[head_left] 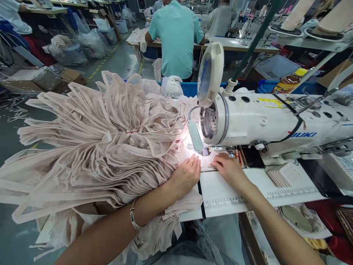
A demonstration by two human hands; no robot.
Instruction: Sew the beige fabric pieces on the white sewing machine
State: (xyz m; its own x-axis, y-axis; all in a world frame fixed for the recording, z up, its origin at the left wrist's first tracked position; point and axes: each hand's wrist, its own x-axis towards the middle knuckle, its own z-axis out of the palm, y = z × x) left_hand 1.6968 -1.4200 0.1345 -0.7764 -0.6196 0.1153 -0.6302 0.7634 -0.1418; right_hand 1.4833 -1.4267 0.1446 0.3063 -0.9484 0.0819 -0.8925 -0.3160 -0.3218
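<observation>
A white sewing machine [248, 117] stands at the right, its small lamp [195, 135] lighting the sewing spot. Just in front of the machine's head lies a pale pink fabric piece [204, 162]. My left hand [187, 173], a ring on one finger, has its fingers pressed together on the fabric's left part. On the other side, my right hand [226, 167] pinches the fabric near its right edge. A large bundle of pale pink garment pieces [121, 140], tied with a thin red band, is heaped left of the machine, against my left forearm. The needle is hidden.
A ruler strip [228, 202] runs along the table's front edge. Folded beige pieces [278, 178] lie on the right. Behind the machine stand thread cones [298, 14] and a yellow-capped bottle [289, 81]. A person in a turquoise shirt [176, 40] sits ahead, back turned.
</observation>
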